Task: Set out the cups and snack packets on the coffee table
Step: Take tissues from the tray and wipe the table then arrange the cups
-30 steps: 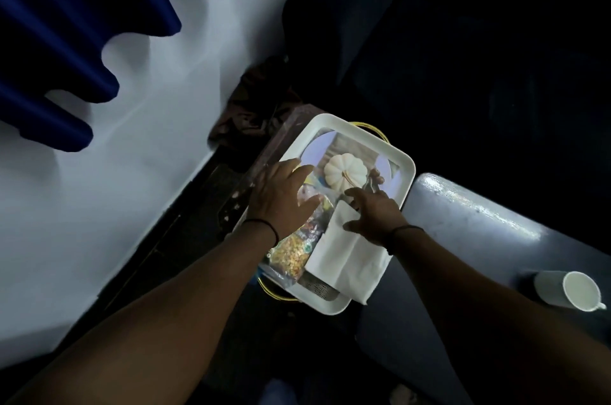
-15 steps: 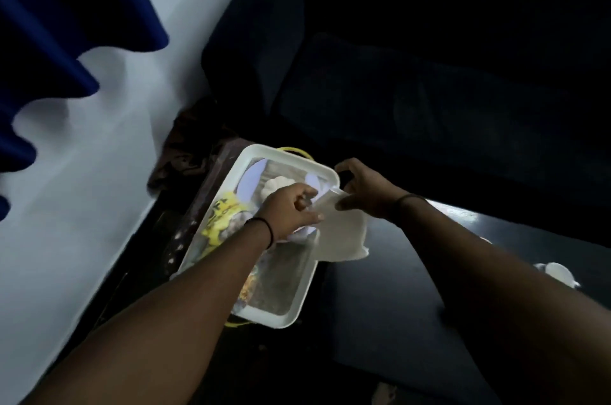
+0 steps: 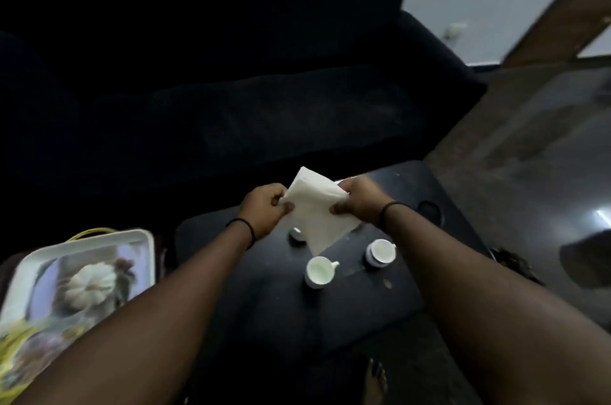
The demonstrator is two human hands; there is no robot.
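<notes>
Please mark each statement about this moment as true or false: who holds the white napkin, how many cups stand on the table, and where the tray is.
1. Both hands hold the white napkin. True: the left hand and the right hand each grip one side.
2. The napkin lies flat on the coffee table. False: it is held up above the table.
3. Only one cup stands on the table. False: at least two white cups are clear, and a third is partly hidden behind the napkin.
4. The tray is to the left of the table. True.
5. Both cups in clear view look empty. True.
</notes>
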